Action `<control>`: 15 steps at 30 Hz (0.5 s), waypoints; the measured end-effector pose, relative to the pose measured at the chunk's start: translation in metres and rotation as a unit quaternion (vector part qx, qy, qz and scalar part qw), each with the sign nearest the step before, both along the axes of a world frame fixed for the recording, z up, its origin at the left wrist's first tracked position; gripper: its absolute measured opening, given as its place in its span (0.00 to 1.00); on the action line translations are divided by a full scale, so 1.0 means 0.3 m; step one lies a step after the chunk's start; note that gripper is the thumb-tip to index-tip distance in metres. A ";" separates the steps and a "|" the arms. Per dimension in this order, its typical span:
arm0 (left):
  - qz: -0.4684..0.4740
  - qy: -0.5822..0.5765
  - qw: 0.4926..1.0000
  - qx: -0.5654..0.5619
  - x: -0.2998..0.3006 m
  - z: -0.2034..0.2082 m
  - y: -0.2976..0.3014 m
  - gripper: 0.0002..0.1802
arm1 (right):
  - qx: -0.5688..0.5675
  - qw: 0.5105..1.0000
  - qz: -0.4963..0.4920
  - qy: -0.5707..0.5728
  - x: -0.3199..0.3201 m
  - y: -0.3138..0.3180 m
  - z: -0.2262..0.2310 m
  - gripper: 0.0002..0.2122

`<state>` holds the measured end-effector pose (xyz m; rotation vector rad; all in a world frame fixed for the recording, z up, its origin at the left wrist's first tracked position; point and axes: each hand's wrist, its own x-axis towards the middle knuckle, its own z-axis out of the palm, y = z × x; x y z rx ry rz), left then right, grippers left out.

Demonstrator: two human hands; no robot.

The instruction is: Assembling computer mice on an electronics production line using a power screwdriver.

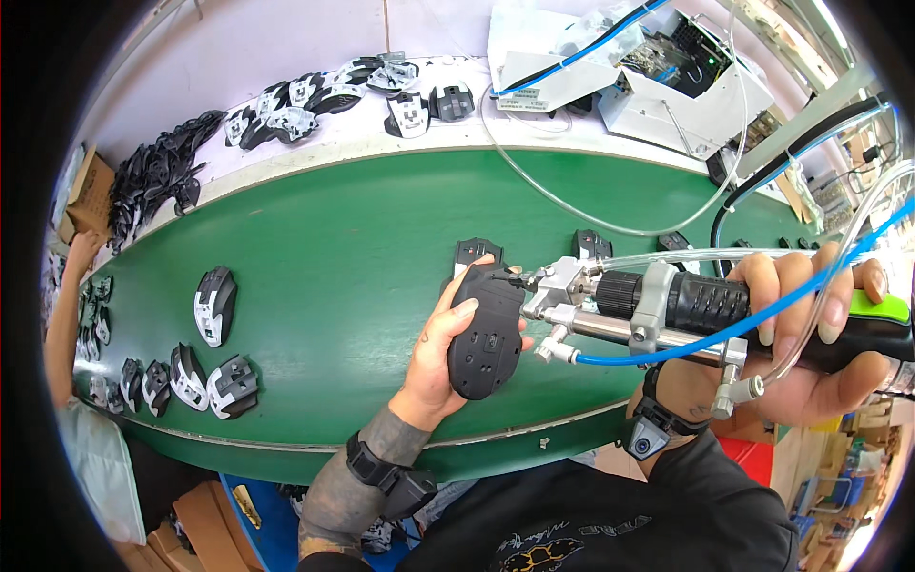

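Observation:
My left hand (437, 343) grips a black computer mouse (486, 334) with its underside facing up. The fingers wrap around its far side and the thumb presses on its left edge. My right hand (810, 334) is closed around a powered screwdriver (691, 300) with a black ribbed grip, a green band and metal air fittings. It is held level, and its tip meets or nearly meets the upper right end of the mouse; I cannot tell whether they touch. Behind the held mouse, another mouse (474, 252) is partly hidden by my left hand.
The green belt (353, 238) carries several mice (214, 305) at left and more at right. White-and-black shells (408, 114) and black parts (167, 167) lie on the back ledge beside an open white machine (667, 105). A blue hose (658, 357) crosses the screwdriver. A co-worker's arm (67, 315) is at far left.

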<state>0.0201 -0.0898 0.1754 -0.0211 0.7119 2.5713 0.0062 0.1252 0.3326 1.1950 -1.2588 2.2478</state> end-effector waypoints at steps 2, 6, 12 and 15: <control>0.001 0.019 1.000 0.008 -0.003 0.001 -0.004 0.34 | 0.008 1.000 0.011 0.007 0.008 -0.002 0.003 0.22; 0.079 0.034 0.992 -0.089 -0.030 -0.002 -0.014 0.33 | -0.024 0.998 -0.054 -0.030 0.028 -0.005 0.009 0.21; 0.132 -0.026 0.990 -0.027 -0.064 -0.003 -0.054 0.31 | -0.023 0.998 -0.062 0.000 0.015 0.006 0.003 0.21; 0.107 -0.004 0.994 0.005 -0.052 0.013 -0.042 0.32 | -0.037 0.999 -0.035 0.004 -0.007 -0.036 -0.011 0.23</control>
